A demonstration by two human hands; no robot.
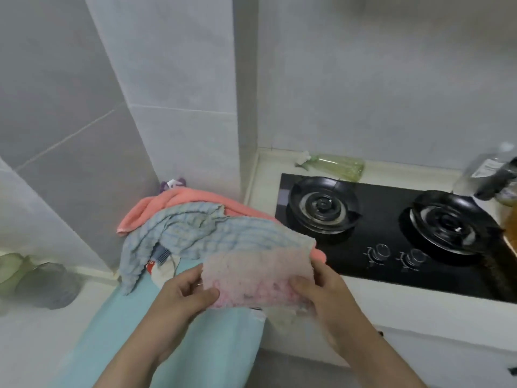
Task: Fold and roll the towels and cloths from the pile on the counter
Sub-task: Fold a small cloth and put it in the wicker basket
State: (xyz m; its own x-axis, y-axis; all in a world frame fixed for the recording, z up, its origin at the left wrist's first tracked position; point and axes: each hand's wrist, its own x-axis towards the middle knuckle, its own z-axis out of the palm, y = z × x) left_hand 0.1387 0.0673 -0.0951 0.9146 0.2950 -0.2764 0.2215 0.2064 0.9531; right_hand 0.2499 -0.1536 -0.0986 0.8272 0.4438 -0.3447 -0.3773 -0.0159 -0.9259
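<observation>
L hand (179, 294) + R hand (321, 289) fingers pinch pink cloth (257, 275); pile (195, 228) behind; stove (391, 233) to R.

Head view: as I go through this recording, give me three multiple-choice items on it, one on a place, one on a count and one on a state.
1. Where does the green bottle lie?
A on the floor
B behind the stove, by the wall
C inside a cupboard

2. How many burners does the stove have?
A one
B two
C four

3. How is the pink cloth held?
A by both hands
B by one hand alone
C lying flat, untouched

Answers:
1. B, it lies on its side between stove and wall.
2. B, two black rings show.
3. A, the left hand and right hand each pinch a side.
</observation>
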